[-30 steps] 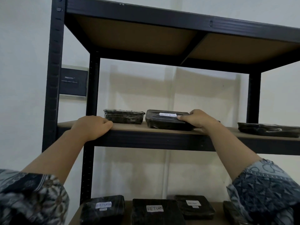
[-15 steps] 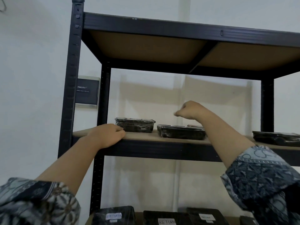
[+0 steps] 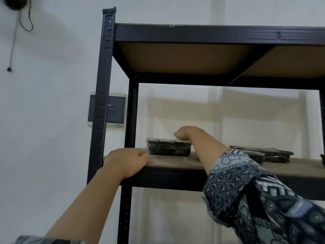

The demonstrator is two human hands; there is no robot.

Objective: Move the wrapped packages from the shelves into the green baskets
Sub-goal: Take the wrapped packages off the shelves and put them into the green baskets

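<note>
A black wrapped package [image 3: 168, 149] lies at the left end of the middle shelf board [image 3: 175, 163]. My right hand [image 3: 182, 134] hovers over its top rear edge, wrist bent, with the fingers curled away from me and mostly hidden. My left hand [image 3: 127, 162] clamps the shelf's front edge just left of that package. Two more wrapped packages [image 3: 276, 154] lie further right, partly behind my patterned sleeve, and another [image 3: 323, 160] shows at the frame's right edge. No green basket is in view.
The black metal rack has a front-left upright [image 3: 102, 95] and an upper shelf board [image 3: 184, 57] close overhead. A dark wall plate [image 3: 115, 110] sits behind the upright. A cord [image 3: 13, 41] hangs on the white wall at upper left.
My right hand let go of the middle package and moved left over the leftmost package. The view tilted up and shifted left, so the lower shelf dropped out of sight. My left hand stayed on the shelf edge.
</note>
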